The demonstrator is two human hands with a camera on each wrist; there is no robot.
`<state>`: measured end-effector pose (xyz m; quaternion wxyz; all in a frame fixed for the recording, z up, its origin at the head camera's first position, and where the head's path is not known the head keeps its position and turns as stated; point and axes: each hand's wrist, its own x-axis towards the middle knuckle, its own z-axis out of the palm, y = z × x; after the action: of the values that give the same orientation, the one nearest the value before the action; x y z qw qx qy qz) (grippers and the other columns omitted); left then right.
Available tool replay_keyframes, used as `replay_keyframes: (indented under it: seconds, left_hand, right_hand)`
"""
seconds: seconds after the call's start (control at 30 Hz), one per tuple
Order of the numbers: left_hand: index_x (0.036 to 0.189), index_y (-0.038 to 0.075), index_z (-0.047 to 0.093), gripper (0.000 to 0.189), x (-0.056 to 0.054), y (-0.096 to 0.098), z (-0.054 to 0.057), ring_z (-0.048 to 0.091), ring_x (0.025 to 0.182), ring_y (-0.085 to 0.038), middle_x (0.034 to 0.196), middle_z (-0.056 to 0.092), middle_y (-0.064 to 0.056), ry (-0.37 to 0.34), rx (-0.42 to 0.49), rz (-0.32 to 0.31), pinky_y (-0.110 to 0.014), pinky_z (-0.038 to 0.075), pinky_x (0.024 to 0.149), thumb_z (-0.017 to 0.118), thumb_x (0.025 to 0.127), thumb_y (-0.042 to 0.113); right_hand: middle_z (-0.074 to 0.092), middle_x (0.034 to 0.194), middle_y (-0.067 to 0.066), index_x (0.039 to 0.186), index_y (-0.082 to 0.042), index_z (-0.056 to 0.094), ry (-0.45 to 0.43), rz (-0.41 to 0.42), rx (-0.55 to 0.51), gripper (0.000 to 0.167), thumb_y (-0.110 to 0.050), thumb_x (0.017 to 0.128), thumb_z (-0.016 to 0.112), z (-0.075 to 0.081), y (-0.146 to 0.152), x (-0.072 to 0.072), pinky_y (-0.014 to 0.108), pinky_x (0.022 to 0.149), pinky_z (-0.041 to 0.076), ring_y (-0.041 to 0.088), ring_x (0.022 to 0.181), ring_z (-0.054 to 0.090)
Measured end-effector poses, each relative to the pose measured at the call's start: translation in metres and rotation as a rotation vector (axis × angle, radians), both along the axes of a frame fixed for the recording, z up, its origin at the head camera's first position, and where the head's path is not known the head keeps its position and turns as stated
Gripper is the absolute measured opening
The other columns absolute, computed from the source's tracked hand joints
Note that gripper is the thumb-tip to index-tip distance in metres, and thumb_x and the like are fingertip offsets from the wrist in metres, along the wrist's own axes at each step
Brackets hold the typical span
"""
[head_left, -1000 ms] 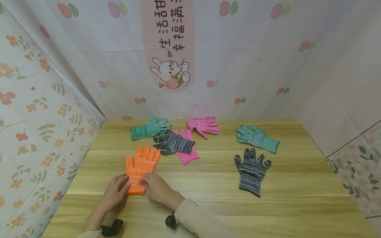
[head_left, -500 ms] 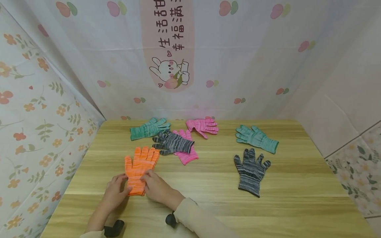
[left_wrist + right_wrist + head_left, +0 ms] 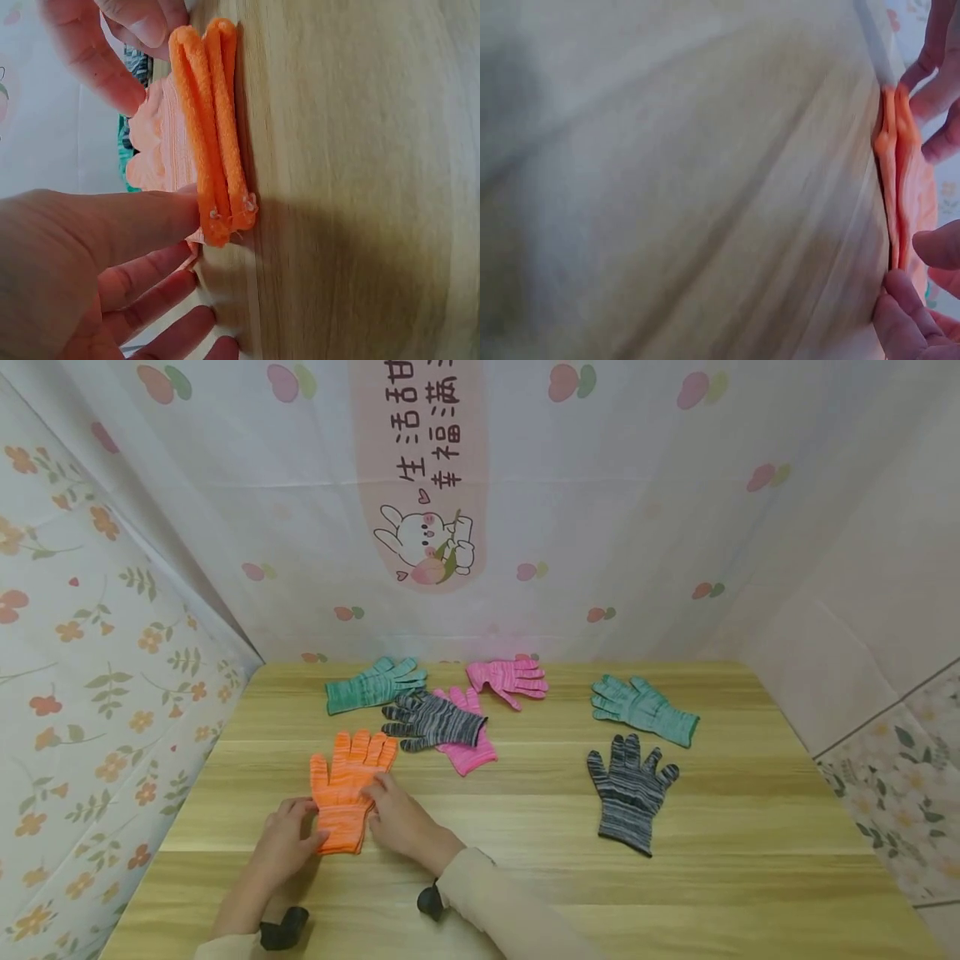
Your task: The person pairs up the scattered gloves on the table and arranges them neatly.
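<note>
Left hand (image 3: 283, 839): clamped on the left edge of the orange pair near the cuff, thumb on top, some fingers spread beside it.
Right hand (image 3: 401, 822): clamped on the opposite edge, fingertips above, thumb low against the side.
Orange knit gloves (image 3: 345, 806): two, stacked flat on the person's left of the table, fingers pointing away, both cuffs facing the person.
Wrists: a black device (image 3: 285, 928) by the left, another (image 3: 430, 902) by the right; beige sleeves (image 3: 502, 893).
Just beyond: a grey-black marled glove (image 3: 435, 720) lying across a pink glove (image 3: 474, 755), its fingers near the orange fingertips.
Far edge: a green glove (image 3: 367, 687) and a second pink glove (image 3: 510, 678).
Right side: another green glove (image 3: 648, 712), with a second grey-black glove (image 3: 630, 797) nearer the person.
Underneath: a wood-grain table (image 3: 525, 877).
Behind: a white printed cloth (image 3: 637, 510) with a rabbit drawing (image 3: 427, 539).
</note>
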<state>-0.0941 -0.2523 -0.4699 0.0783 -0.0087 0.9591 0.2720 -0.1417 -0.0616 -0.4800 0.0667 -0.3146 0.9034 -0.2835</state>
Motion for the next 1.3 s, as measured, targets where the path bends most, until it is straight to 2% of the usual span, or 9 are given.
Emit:
replay_keyframes:
  seconds: [0.13,0.27,0.37,0.57,0.77,0.9,1.1,1.3]
  left_hand:
    - [0.118,-0.012,0.051,0.045,-0.001,-0.001,0.0,0.041,0.113,-0.049,0.129,0.04,-0.034,-0.002,-0.016,-0.002,-0.06,0.037,0.094,0.065,0.084,0.013]
    - [0.119,-0.012,0.051,0.045,-0.004,-0.001,-0.001,0.041,0.113,-0.048,0.129,0.041,-0.033,-0.008,-0.018,-0.007,-0.06,0.036,0.095,0.065,0.085,0.015]
    - [0.119,-0.013,0.05,0.045,-0.005,-0.001,-0.002,0.041,0.115,-0.048,0.129,0.041,-0.033,-0.002,-0.017,-0.006,-0.059,0.036,0.096,0.063,0.086,0.015]
    - [0.117,-0.013,0.051,0.042,-0.004,-0.006,-0.003,0.042,0.112,-0.049,0.125,0.044,-0.033,0.061,-0.016,-0.01,-0.06,0.037,0.094,0.064,0.085,0.011]
    - [0.117,-0.013,0.051,0.038,-0.002,-0.008,-0.003,0.043,0.111,-0.05,0.122,0.046,-0.033,0.109,-0.025,-0.025,-0.061,0.038,0.092,0.061,0.086,0.008]
    - [0.116,-0.01,0.052,0.034,-0.001,-0.008,-0.005,0.044,0.109,-0.051,0.122,0.047,-0.033,0.128,-0.034,-0.021,-0.061,0.04,0.089,0.06,0.087,0.006]
    - [0.116,-0.008,0.053,0.035,0.001,-0.009,-0.006,0.045,0.109,-0.051,0.122,0.046,-0.033,0.121,-0.038,-0.022,-0.06,0.041,0.088,0.062,0.086,0.008]
    - [0.123,-0.016,0.041,0.047,-0.002,-0.006,-0.004,0.043,0.11,-0.053,0.122,0.042,-0.038,0.136,-0.049,-0.025,-0.062,0.038,0.09,0.06,0.087,0.006]
  right_hand:
    - [0.041,0.138,0.014,0.124,-0.009,0.057,0.025,-0.01,0.042,0.037,-0.009,0.087,0.058,-0.001,0.002,-0.007,0.024,0.092,0.048,0.023,0.121,0.051]
    - [0.038,0.143,0.012,0.129,-0.018,0.055,0.029,-0.028,0.137,0.044,-0.016,0.086,0.06,-0.003,0.005,-0.014,0.026,0.085,0.049,0.028,0.12,0.047]
    - [0.034,0.146,0.011,0.133,-0.023,0.051,0.006,-0.022,0.195,0.047,-0.024,0.087,0.06,-0.004,0.007,-0.019,0.031,0.087,0.048,0.032,0.12,0.043]
    - [0.027,0.151,0.01,0.138,-0.023,0.046,-0.091,0.012,0.184,0.052,-0.027,0.087,0.058,0.002,0.009,-0.026,0.037,0.096,0.045,0.036,0.126,0.04]
    - [0.025,0.153,0.005,0.139,-0.028,0.043,-0.108,0.062,0.229,0.056,-0.029,0.086,0.059,0.005,0.009,-0.025,0.039,0.107,0.036,0.033,0.134,0.035]
    - [0.026,0.153,0.005,0.139,-0.029,0.045,-0.098,0.06,0.255,0.056,-0.029,0.085,0.061,0.005,0.008,-0.024,0.039,0.107,0.036,0.034,0.133,0.037]
    - [0.025,0.152,0.009,0.137,-0.027,0.047,-0.123,0.061,0.248,0.056,-0.026,0.083,0.063,0.007,0.008,-0.025,0.037,0.105,0.038,0.032,0.131,0.039]
    - [0.024,0.152,0.012,0.136,-0.027,0.049,-0.134,0.067,0.246,0.058,-0.025,0.081,0.065,0.008,0.009,-0.027,0.035,0.105,0.039,0.031,0.132,0.039]
